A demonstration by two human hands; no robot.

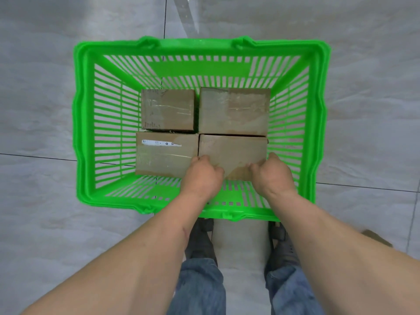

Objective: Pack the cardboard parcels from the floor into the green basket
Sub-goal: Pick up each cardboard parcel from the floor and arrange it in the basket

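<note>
Covering the whole view, a grey tiled floor (45, 110) carries the green basket (84, 123), slatted plastic. Inside the basket lie four brown taped cardboard parcels in two rows. Both hands grip the near-right parcel (231, 153): left hand (202, 176) and right hand (271, 176), fingers curled over its edges.

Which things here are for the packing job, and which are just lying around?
For the job:
green basket
four parcels inside, including the near-right parcel
left hand and right hand holding that parcel

Just lying about:
brown cardboard piece, possibly another parcel
</note>
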